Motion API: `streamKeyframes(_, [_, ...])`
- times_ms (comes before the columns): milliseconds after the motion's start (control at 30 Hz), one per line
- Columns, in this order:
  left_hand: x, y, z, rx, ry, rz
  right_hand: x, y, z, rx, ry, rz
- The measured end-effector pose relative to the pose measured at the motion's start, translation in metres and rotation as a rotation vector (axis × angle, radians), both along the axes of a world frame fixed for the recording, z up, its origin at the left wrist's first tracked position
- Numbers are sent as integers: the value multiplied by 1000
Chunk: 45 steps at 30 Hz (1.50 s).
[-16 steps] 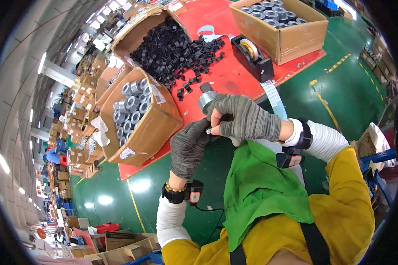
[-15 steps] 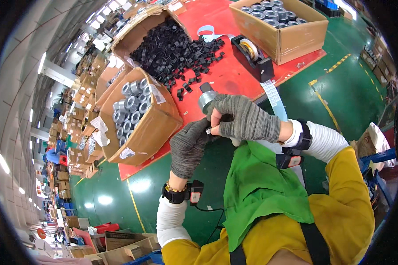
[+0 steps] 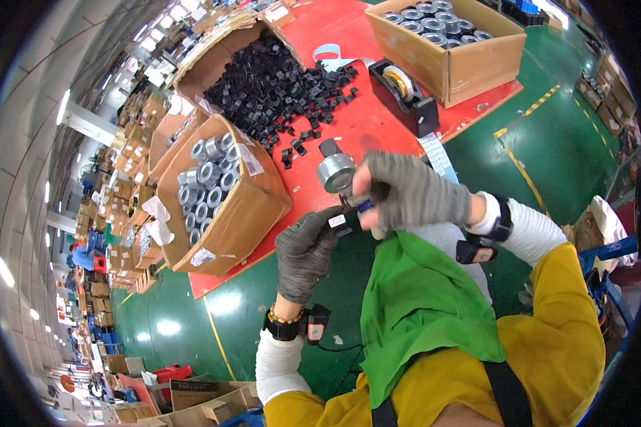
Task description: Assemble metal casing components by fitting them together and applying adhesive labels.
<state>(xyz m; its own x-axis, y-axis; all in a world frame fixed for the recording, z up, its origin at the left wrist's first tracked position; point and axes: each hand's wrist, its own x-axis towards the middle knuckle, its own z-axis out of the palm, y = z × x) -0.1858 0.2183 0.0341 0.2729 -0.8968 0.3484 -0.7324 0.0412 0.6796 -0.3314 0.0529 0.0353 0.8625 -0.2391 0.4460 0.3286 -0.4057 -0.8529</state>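
Observation:
My left hand (image 3: 306, 249), in a grey knit fingerless glove, pinches a small black plastic clip (image 3: 343, 230) that bears a white label. Just right of it, my right hand (image 3: 413, 193), gloved the same way, is curled with thumb and forefinger a little apart. Something dark with a blue part shows between these fingers; its kind I cannot make out. A silver ring-shaped metal part (image 3: 335, 173) stands at the red table's near edge, beyond my hands. Behind it lies a black clip (image 3: 328, 147).
On the red table (image 3: 356, 132) a heap of black clips (image 3: 263, 78) spills from a tipped carton. Left, an open carton (image 3: 253, 213) holds silver metal parts; another carton (image 3: 470, 67) stands far right. A tape dispenser (image 3: 406, 99) trails a strip of labels (image 3: 440, 160).
My hands have drawn apart, the right one moving slightly right and down. The labelled black clip in my left hand and the silver part, partly covered before, now show more fully.

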Motion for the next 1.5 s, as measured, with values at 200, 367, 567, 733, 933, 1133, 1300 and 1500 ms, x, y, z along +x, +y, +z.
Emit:
streamKeyframes(200, [-2,-18,15,68,-60,12,14,7,5,-354,-261,-172])
streamKeyframes(367, [18,-41,15,-37,587,162,55,-21,-7,353,-9,-225])
streamKeyframes(567, [43,-60,-4,-40,667,184,67,-34,-13,476,158,-259])
streamKeyframes(733, [48,-61,-15,-29,730,167,53,-29,4,599,303,-229])
streamKeyframes(933, [46,-56,-20,-126,656,153,33,-48,-14,578,164,-222])
streamKeyframes(1133, [20,-24,-6,-332,644,330,-10,-116,-30,41,20,-758])
streamKeyframes(1300, [-81,-73,6,-99,743,-46,-14,-201,-81,-186,272,-909])
streamKeyframes(1500, [-108,-168,-71,40,1319,-103,11,-203,-71,-104,385,-900])
